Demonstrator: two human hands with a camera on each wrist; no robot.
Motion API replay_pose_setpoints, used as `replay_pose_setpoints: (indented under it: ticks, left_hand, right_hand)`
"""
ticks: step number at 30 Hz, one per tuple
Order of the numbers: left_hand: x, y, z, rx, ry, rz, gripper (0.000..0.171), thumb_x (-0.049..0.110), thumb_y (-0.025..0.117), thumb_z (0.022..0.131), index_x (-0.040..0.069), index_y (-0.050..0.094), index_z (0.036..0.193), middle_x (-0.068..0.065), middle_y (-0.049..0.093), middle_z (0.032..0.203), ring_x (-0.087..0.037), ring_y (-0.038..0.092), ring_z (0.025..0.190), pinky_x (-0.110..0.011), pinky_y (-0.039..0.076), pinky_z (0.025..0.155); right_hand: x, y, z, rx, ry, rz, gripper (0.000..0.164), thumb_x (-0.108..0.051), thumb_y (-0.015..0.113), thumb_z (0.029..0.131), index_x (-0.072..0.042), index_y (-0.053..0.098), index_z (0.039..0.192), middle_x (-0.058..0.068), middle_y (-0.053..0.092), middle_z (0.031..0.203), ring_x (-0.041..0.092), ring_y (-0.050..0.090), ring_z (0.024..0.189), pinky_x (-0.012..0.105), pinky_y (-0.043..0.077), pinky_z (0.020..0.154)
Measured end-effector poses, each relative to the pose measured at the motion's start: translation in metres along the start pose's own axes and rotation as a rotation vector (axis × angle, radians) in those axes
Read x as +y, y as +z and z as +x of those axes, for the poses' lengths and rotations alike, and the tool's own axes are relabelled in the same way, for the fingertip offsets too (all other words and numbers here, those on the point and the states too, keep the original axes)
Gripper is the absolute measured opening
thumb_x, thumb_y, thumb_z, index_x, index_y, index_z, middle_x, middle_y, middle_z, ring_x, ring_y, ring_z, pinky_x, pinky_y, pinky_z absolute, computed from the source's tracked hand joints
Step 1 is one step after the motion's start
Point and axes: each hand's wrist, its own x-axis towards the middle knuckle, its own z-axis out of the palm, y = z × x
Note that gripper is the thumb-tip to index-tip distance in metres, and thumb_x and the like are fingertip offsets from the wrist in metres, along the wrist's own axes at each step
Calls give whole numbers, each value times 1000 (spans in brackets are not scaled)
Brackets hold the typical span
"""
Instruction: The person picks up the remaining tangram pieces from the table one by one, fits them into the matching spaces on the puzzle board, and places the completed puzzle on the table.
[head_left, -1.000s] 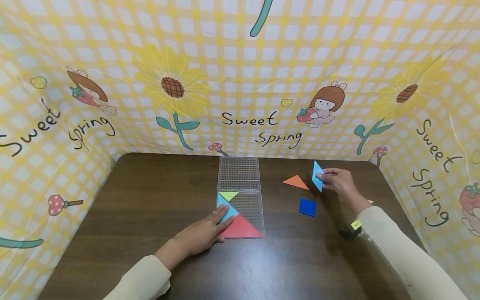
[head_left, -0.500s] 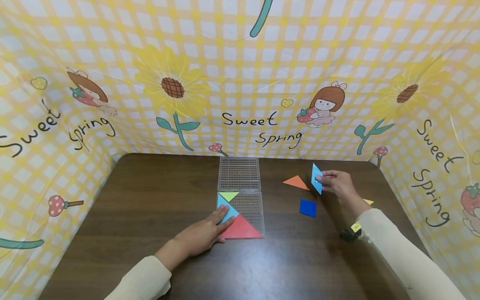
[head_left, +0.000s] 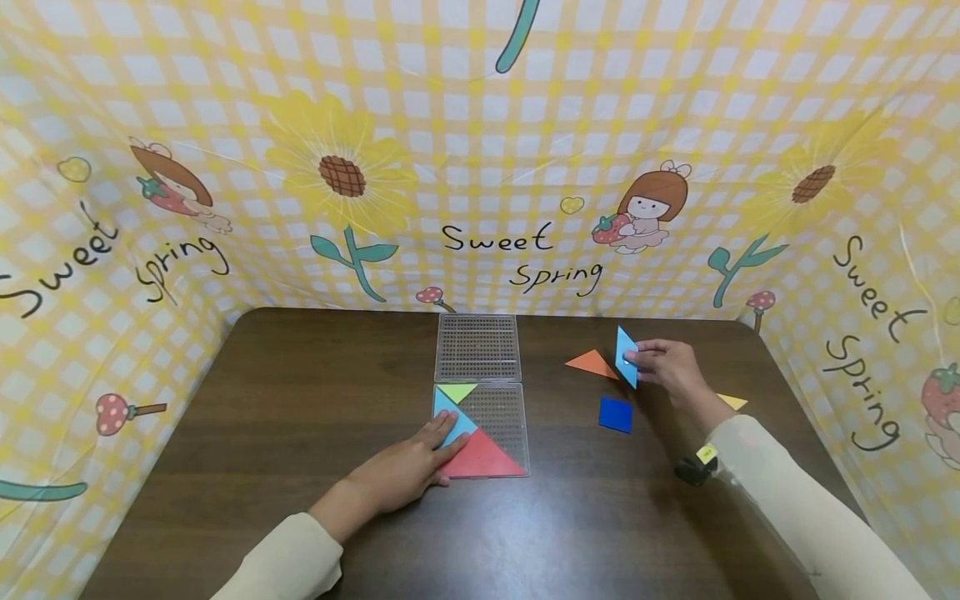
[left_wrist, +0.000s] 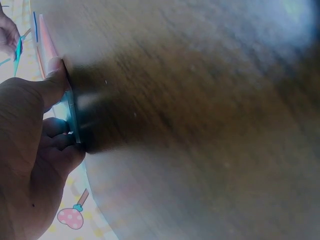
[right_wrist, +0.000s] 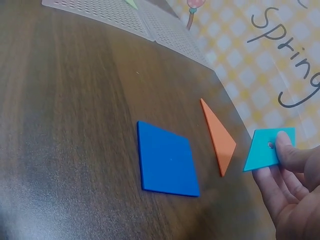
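On a clear plastic case (head_left: 507, 411) with a gridded base lie a green triangle (head_left: 457, 392), a light blue triangle (head_left: 467, 422) and a red triangle (head_left: 483, 455). My left hand (head_left: 401, 472) holds the case's near-left corner, its thumb at the near edge and fingers over the light blue and red triangles. Part of that blue piece is covered. Between thumb and fingers, my right hand (head_left: 677, 372) pinches a light blue parallelogram (right_wrist: 263, 148) with a small round mark, raised on edge above the table. Near it lie an orange triangle (right_wrist: 218, 141) and a dark blue square (right_wrist: 167, 161).
The case's other gridded half (head_left: 477, 346) lies unfolded toward the back. A yellow triangle (head_left: 733, 402) sits behind the right wrist, partly covered. Checked cloth (head_left: 480, 150) walls the brown table (head_left: 330, 375) at the back and both sides.
My right hand has moved slightly left and lower with the light blue parallelogram, uncovering more of the yellow triangle. The left hand and the pieces in the case stay put.
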Motion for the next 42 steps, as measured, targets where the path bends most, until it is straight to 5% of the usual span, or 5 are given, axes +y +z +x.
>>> replay_pose_setpoints:
  ticks: [15, 42]
  left_hand:
    - [-1, -2, -3, 45, 17, -4, 62, 39, 55, 96, 14, 35, 149, -19, 19, 159, -35, 21, 146, -38, 45, 103]
    - [0, 0, 1, 6, -17, -24, 62, 41, 50, 98, 19, 29, 152, -17, 15, 160, -32, 18, 147, -40, 42, 106]
  right_hand:
    - [-4, 14, -3, -39, -3, -22, 43, -20, 70, 88, 5, 58, 121, 2, 70, 90, 15, 70, 80, 31, 58, 76]
    - [-10, 31, -10, -88, -21, 43, 40, -16, 72, 87, 8, 58, 115, -4, 69, 79, 10, 68, 73, 29, 59, 69]
